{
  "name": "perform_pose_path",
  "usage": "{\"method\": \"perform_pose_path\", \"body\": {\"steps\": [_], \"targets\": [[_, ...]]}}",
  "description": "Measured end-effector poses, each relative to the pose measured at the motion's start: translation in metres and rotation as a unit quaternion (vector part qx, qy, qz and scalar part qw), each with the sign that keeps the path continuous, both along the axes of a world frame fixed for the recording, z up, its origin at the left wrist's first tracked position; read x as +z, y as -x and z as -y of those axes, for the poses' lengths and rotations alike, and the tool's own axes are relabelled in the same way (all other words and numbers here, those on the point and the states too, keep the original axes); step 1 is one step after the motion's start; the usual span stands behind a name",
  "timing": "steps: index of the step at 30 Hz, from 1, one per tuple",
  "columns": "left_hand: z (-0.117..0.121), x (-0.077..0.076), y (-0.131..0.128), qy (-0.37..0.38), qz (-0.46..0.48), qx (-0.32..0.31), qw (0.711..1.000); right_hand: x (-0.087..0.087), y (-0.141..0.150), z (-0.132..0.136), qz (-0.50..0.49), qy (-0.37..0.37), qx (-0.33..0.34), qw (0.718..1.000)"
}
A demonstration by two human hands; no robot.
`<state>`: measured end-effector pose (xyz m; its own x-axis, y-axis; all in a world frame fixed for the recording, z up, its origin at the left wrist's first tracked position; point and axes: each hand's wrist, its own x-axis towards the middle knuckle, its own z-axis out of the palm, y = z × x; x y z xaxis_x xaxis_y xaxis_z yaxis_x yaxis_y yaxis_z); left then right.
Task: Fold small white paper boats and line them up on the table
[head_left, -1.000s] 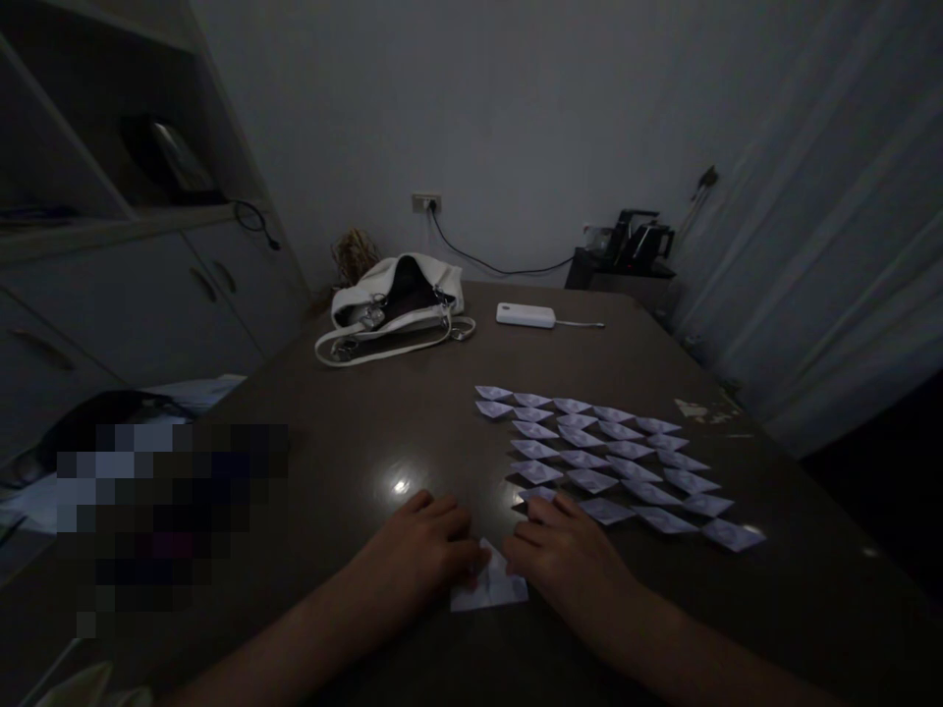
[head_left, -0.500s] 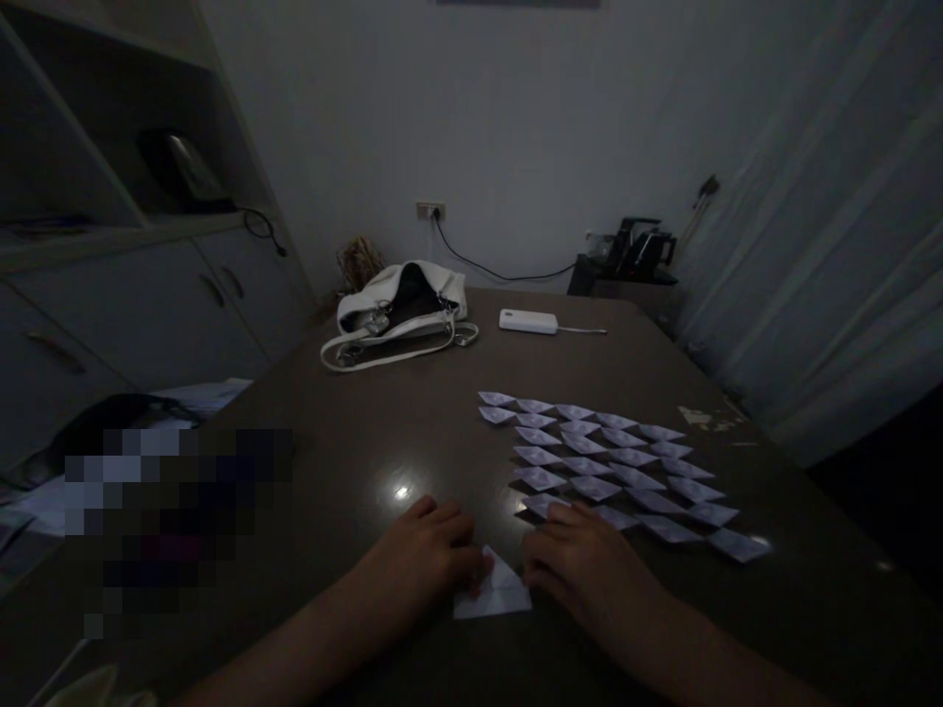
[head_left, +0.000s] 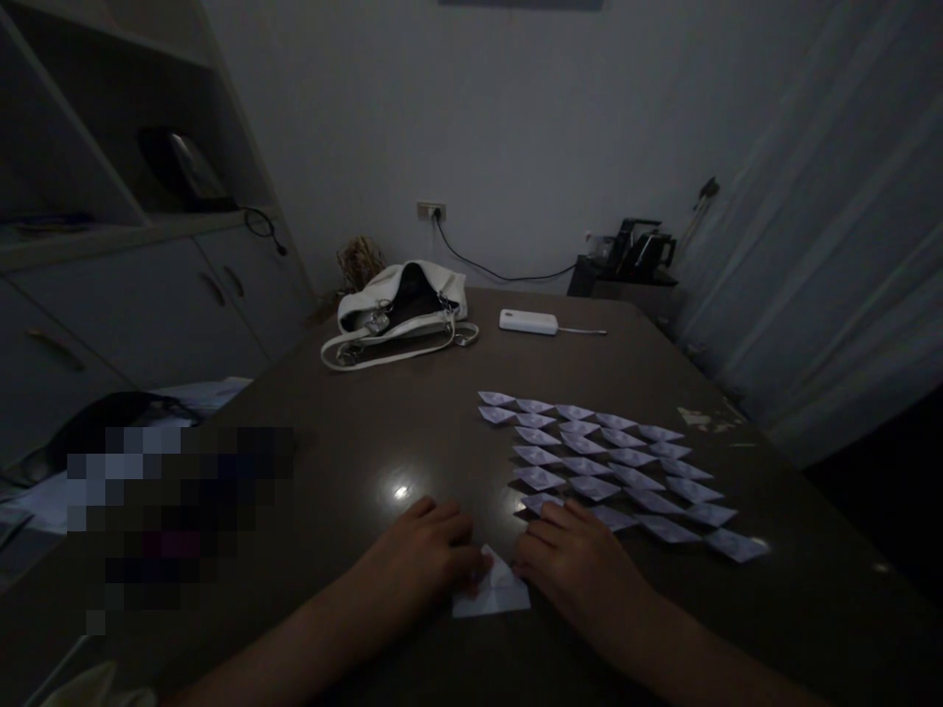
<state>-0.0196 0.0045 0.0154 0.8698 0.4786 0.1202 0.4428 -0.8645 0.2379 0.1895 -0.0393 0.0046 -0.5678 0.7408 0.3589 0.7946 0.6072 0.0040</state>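
A small sheet of white paper (head_left: pixel 495 597), folded to a peak at its far end, lies flat on the dark table between my hands. My left hand (head_left: pixel 431 550) is closed with its thumb and fingers on the paper's left side. At the right slope of the fold, my right hand (head_left: pixel 571 555) has its fingers curled, the tips touching the paper's edge. Just beyond my right hand, several folded paper boats (head_left: pixel 593 488) stand in close rows on the table.
On the far part of the table (head_left: pixel 331 442) sit a white handbag (head_left: pixel 402 299) and a white power bank (head_left: pixel 528 322) with a short cable. A black kettle (head_left: pixel 648 253) stands past the far right corner. Cabinets (head_left: pixel 169 304) line the left; a blurred patch covers the left table edge.
My right hand has moved slightly left and inward along the paper's right slope. The left hand stays nearly still, and the paper boats have not moved.
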Motion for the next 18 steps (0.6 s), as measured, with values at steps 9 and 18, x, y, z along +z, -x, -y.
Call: {"method": "perform_pose_path", "body": {"steps": [9, 18], "targets": [[0.000, 0.008, -0.001, 0.013, -0.016, -0.001, 1.000, 0.000, 0.000, 0.000, 0.027, 0.058, 0.019, 0.998], [0.001, 0.005, -0.001, 0.011, -0.020, -0.008, 1.000, 0.017, 0.004, 0.001, -0.040, 0.063, -0.023, 0.997]]}}
